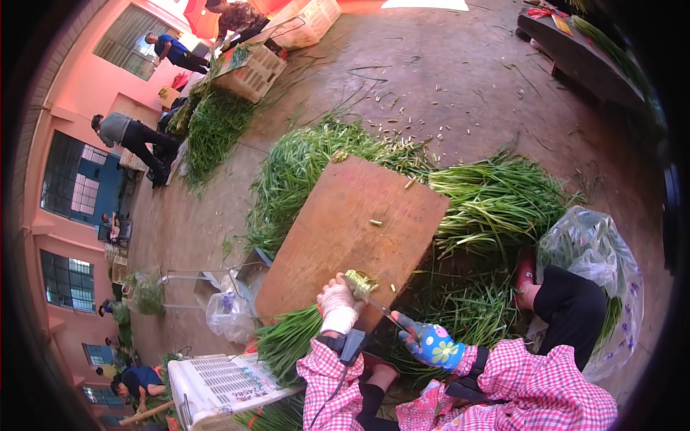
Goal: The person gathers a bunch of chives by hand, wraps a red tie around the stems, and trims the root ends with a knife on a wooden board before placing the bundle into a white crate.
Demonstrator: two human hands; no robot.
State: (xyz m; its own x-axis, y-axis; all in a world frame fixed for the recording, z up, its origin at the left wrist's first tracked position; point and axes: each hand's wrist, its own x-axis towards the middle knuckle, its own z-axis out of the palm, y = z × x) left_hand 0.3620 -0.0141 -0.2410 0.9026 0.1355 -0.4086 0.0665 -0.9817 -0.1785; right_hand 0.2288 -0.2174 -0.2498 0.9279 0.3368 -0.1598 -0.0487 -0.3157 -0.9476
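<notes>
My left hand (339,304), in a pale glove, grips a bunch of long green leafy stalks (291,336) near the lower edge of a reddish-brown wooden board (356,231). The pale cut ends of the bunch lie on the board just beyond my fingers. A knife (384,309) is held in my right hand (431,340), which wears a blue flowered glove. Its blade reaches to the stalk ends beside my left hand. A few short cut pieces (375,222) lie on the board.
Heaped green stalks (496,199) lie right of the board and beyond it. A clear plastic bag (593,269) is by my knee; a white plastic crate (226,382) stands at lower left. Cut bits litter the floor. Several people, one in a grey top (116,129), are farther left, near crates (253,73).
</notes>
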